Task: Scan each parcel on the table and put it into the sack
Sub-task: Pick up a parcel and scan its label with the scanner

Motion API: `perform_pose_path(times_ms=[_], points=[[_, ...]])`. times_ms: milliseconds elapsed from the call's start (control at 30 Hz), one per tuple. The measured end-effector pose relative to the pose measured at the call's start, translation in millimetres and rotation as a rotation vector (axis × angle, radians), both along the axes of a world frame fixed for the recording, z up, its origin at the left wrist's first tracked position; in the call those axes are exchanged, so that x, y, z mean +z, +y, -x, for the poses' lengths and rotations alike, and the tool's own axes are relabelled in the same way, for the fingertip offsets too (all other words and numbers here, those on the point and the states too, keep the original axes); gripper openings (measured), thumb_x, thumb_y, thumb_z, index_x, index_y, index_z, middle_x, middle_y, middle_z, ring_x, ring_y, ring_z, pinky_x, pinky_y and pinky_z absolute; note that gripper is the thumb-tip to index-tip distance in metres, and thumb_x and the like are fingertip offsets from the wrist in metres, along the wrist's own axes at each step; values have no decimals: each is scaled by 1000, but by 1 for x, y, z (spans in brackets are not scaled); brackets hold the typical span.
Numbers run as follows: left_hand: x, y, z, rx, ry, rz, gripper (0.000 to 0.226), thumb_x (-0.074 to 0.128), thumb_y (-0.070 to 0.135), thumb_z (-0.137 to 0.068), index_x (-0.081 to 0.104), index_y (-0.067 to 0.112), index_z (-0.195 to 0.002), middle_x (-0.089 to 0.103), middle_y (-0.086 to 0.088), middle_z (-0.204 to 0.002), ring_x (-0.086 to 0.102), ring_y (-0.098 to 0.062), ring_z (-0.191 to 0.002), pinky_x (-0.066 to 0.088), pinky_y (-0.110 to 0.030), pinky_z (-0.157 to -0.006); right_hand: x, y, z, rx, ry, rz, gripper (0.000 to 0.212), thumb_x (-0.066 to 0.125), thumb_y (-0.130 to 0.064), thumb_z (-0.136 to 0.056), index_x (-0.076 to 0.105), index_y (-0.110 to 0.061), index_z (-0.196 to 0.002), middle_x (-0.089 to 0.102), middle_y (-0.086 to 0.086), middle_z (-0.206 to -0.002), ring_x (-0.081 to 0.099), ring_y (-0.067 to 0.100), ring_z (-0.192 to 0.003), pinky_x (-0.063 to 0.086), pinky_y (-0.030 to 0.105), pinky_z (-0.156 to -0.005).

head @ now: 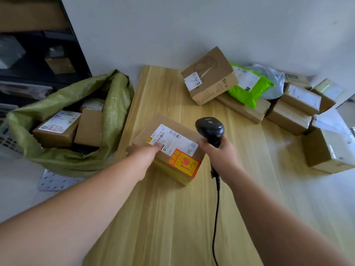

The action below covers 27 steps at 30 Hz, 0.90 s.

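Pressing down on one cardboard parcel, the left hand lies on its top, its fingers fairly straight across the white label and curled round nothing; the parcel sits flat near the left edge of the wooden bench, with one orange-and-yellow fragile sticker on its near corner; the right hand has its fingers wrapped round the handle of one black scanner, whose head hangs just beside the label, its cable trailing back along the bench; one green woven sack stands open left of the bench, two brown boxes visible inside and a paler one partly hidden behind; at the far right lies a heap of parcels: at least six cardboard boxes, one bright green mailer and one grey mailer.
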<state>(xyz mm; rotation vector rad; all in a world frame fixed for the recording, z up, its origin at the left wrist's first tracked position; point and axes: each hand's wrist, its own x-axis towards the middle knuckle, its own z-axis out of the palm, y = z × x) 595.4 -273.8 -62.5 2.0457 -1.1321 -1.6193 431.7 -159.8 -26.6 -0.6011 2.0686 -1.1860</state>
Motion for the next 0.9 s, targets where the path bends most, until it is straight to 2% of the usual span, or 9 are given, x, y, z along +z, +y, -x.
perform_pose_path(times_ms=[67,133,233,367,500,633,733,833,900], points=[[-4,1,1,11,76,-7,86,79,40,-75,28,17,-141,45,-1,-141,45,-26,-127,42,-48,-100,0,-4,4,62,-6,-29,23,68,-29,-90,55,-28,-109,64,-11,-96,60,5,-87,42,21,-65],[-2,-7,0,-11,83,59,87,79,34,-77,24,20,-143,46,3,-138,47,-24,-123,45,-49,-97,-2,-4,7,95,0,-56,26,69,-30,-90,54,-28,-111,64,-10,-98,60,7,-88,42,21,-64],[7,-21,-3,-88,125,103,71,78,27,-79,32,25,-134,50,6,-126,49,-20,-111,46,-48,-95,-4,5,8,113,-8,-74,26,68,-30,-90,53,-28,-111,62,-13,-97,56,1,-85,41,20,-63],[12,-28,-2,-251,103,264,72,77,20,-79,33,27,-135,56,6,-122,55,-17,-107,47,-37,-88,-3,15,11,132,-39,-89,26,68,-31,-91,52,-30,-111,61,-16,-98,56,0,-88,42,27,-75],[18,-27,2,-387,35,361,78,74,18,-83,26,20,-145,50,8,-125,48,-12,-110,38,-28,-87,10,18,19,190,-32,-125,29,69,-34,-90,56,-28,-115,65,-10,-103,62,12,-97,45,31,-81],[14,-20,3,-390,24,267,89,78,17,-79,19,19,-147,51,5,-127,46,-15,-109,41,-32,-89,43,4,19,270,-132,-132,22,69,-32,-91,59,-20,-107,69,3,-90,66,18,-73,53,34,-67],[11,-17,1,-385,11,273,82,81,15,-73,30,15,-138,54,3,-122,50,-15,-107,41,-31,-87,71,-13,17,371,-216,-216,20,67,-29,-92,58,-16,-104,67,9,-72,59,20,-54,47,30,-54],[8,-16,-4,-407,60,280,76,80,15,-72,35,17,-133,58,5,-117,56,-14,-111,46,-34,-94,94,-31,11,424,-261,-336,24,66,-28,-92,55,-7,-95,64,12,-65,54,19,-48,46,27,-52],[7,-14,-8,-435,71,285,70,79,18,-74,37,21,-130,61,10,-110,57,-9,-105,46,-29,-89,106,-41,4,435,-262,-403,27,67,-30,-91,54,-6,-90,62,12,-64,53,18,-48,46,26,-51]])
